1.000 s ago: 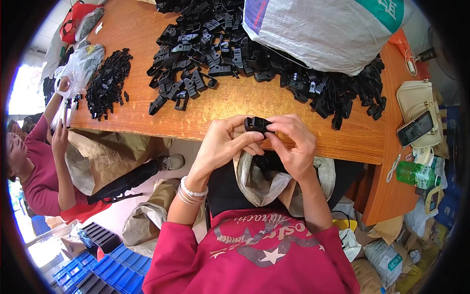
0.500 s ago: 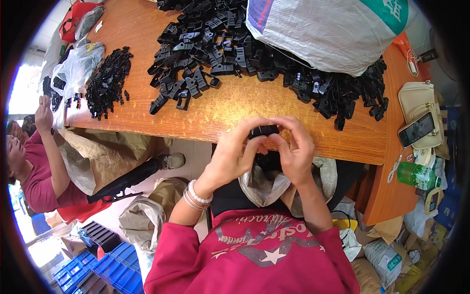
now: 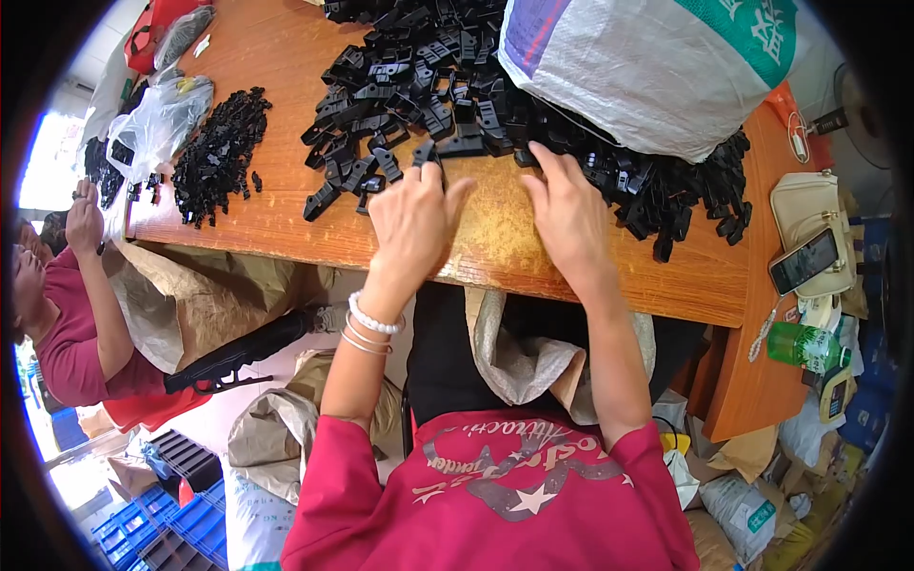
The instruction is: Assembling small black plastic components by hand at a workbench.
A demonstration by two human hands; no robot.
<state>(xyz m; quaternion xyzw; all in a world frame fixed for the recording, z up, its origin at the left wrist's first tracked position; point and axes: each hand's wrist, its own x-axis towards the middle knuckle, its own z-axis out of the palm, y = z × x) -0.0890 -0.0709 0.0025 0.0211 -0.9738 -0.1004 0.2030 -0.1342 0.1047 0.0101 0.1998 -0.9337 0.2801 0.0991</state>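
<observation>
Wooden table [image 3: 286,214], orange-brown, finish worn pale near the front edge, with bags crowding the floor around it. Black plastic parts [image 3: 443,119] lie heaped across its middle and far side: small, boxy, hollow frames, some faces slotted, slightly glossy, jumbled at all angles. Left hand [image 3: 411,221] is at the heap's near edge, thumb out sideways, fingertips among the parts (grip hidden, cannot tell if it holds one). Right hand [image 3: 569,221] is spread, thumb well apart from index finger, index tip just beside a part. White woven sack [image 3: 619,76] with green and purple panels sits on the heap, contents out of sight. Pale sack [image 3: 519,366] at the person's lap has its mouth folded open, inside too dark to read. Clear plastic bag [image 3: 162,128] lies beside a pile of smaller black pieces [image 3: 224,157], contents unclear. Brown paper sack [image 3: 214,300] is by the co-worker [image 3: 71,328]; blue crates [image 3: 133,523] lower left. Beige handbag [image 3: 795,200] at right, phone [image 3: 804,262] on it.
</observation>
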